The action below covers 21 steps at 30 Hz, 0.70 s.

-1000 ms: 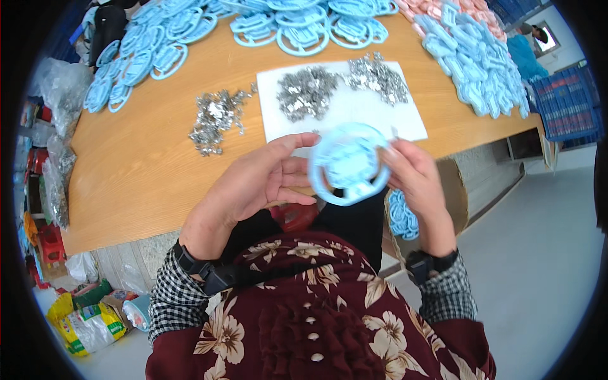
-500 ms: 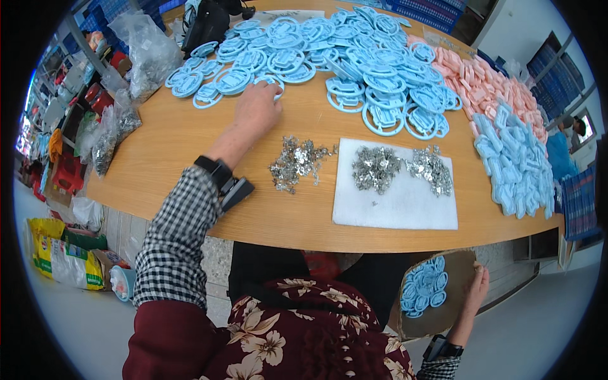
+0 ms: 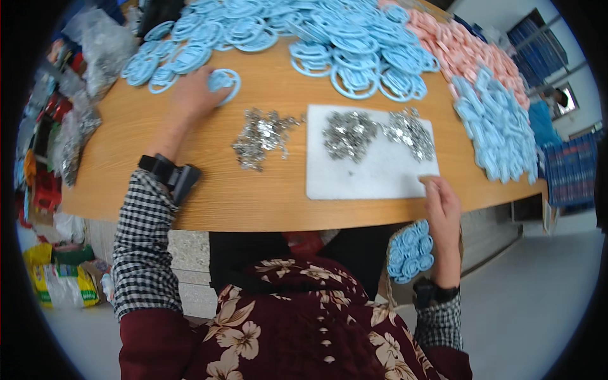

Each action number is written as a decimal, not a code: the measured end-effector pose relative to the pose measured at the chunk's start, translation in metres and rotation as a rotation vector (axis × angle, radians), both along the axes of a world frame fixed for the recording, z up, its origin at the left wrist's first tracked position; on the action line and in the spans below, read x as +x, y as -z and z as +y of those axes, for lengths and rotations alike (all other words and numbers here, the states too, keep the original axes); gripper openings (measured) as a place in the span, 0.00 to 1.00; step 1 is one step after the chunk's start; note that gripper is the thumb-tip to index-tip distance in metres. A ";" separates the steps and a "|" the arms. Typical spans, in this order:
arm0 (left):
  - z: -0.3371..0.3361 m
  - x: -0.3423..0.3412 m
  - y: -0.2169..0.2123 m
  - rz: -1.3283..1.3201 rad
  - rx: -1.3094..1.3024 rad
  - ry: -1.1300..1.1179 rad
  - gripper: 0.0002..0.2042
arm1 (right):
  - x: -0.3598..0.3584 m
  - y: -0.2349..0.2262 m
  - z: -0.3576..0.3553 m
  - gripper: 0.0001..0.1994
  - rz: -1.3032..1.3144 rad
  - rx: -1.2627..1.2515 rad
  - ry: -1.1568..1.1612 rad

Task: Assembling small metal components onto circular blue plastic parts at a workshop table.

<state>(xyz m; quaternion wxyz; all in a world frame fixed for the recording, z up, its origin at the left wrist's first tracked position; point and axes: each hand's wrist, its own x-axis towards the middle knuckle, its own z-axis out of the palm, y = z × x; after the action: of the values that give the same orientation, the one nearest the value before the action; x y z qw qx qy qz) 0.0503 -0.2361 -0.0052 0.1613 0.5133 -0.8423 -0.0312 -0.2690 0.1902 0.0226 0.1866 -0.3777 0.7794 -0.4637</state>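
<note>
My left hand (image 3: 195, 96) is closed on the edge of a light-blue plastic ring piece (image 3: 232, 87), just in front of the pile. The piece is round, with a shaped middle inside its ring; the fingertips are partly hidden. My right hand (image 3: 443, 201) is over the table's front edge, by the near right corner of a white foam pad (image 3: 364, 183). Its fingers are drawn together, with nothing visible in them. Two heaps of small shiny metal pieces (image 3: 350, 135) sit on the pad. Another metal heap (image 3: 261, 136) lies on bare wood between my left hand and the pad.
Many blue ring pieces (image 3: 354, 44) are piled across the far side. Pink plastic parts (image 3: 475, 54) and longer blue parts (image 3: 497, 130) cover the right. A brown container (image 3: 460, 235) with blue pieces is below the table edge, by my right forearm. Plastic bags (image 3: 101, 44) stand at far left.
My left hand has drawn the blue ring piece nearer and left, away from the pile. My right hand has let go of the container's rim and risen to the foam pad's corner. The view has shifted.
</note>
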 end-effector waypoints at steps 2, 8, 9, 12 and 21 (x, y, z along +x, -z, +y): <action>0.001 -0.004 -0.002 0.043 0.091 0.041 0.31 | 0.012 -0.005 -0.024 0.11 0.067 -0.052 -0.097; 0.008 0.003 -0.016 0.198 0.047 0.180 0.29 | 0.045 -0.015 -0.051 0.11 -0.093 -0.030 -0.226; 0.018 0.002 -0.025 0.225 0.052 0.167 0.29 | 0.050 -0.015 -0.056 0.11 -0.119 -0.043 -0.251; 0.067 -0.013 -0.062 0.317 -0.041 0.333 0.31 | 0.065 -0.022 -0.066 0.13 -0.371 0.008 -0.296; 0.215 -0.036 -0.064 0.449 0.112 0.929 0.35 | 0.091 -0.001 -0.075 0.14 -1.098 0.046 -0.401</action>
<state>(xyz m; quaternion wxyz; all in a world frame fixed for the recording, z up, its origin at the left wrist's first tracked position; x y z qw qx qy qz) 0.0144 -0.0209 0.0590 0.2796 0.0737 -0.9230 -0.2539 -0.1778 0.1152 0.0234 0.6554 -0.2181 0.4917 -0.5303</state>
